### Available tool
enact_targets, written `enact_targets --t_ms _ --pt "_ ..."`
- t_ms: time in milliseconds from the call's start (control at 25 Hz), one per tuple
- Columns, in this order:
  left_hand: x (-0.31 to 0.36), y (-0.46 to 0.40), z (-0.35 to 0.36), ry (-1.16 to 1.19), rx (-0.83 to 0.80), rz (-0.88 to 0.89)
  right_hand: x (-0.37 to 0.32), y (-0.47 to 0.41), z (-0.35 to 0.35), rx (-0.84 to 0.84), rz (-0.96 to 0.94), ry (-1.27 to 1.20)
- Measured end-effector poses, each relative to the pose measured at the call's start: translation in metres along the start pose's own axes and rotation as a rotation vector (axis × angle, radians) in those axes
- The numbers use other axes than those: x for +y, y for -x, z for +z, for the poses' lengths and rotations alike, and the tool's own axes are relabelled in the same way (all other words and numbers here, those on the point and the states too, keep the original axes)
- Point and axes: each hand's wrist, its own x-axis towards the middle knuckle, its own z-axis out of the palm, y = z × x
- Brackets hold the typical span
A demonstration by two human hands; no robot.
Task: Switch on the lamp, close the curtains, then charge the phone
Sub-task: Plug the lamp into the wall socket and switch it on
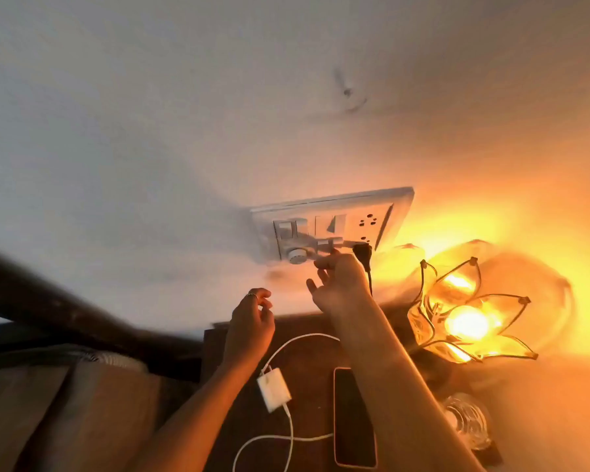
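The lotus-shaped glass lamp glows orange at the right of the dark bedside table. Its black plug sits in the white wall switchboard. My right hand is raised to the board's lower edge, fingertips touching a switch beside the plug. My left hand hovers lower left, fingers loosely curled, holding nothing. The phone lies face up on the table. Left of the phone lies a white charger brick with its white cable looping around it. No curtains are in view.
A clear glass object stands at the table's right front, below the lamp. A dark wooden headboard slants in from the left, with tan bedding beneath it. The plain wall fills the upper view.
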Motion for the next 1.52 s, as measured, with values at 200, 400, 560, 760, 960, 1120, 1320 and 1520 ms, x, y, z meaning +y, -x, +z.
enact_targets --t_ms 200,400,560,760,960,1120,1320,1520 --pt "0.002 0.001 -0.001 -0.087 0.025 -0.002 -0.003 0.000 0.000 -0.009 0.012 -0.018" --pt "-0.002 0.004 0.002 -0.072 0.003 -0.009 0.005 -0.006 -0.005 0.017 -0.013 -0.002" --pt "0.001 0.004 0.004 -0.051 0.019 0.013 0.003 -0.007 -0.009 -0.012 0.010 -0.006" --pt "0.004 0.006 0.003 -0.044 0.025 0.027 -0.003 -0.002 -0.013 -0.081 -0.005 0.026" --pt "0.008 0.003 0.002 -0.042 0.040 0.052 -0.002 -0.005 -0.013 -0.082 -0.002 0.060" --pt "0.014 -0.002 -0.004 -0.036 0.073 0.095 -0.001 -0.004 -0.016 -0.088 -0.053 0.121" --pt "0.019 -0.007 -0.021 -0.018 0.114 0.129 0.016 0.007 -0.032 -0.124 -0.331 0.636" --pt "0.020 -0.013 -0.032 -0.008 0.163 0.145 0.057 -0.005 -0.045 0.012 -1.255 1.508"
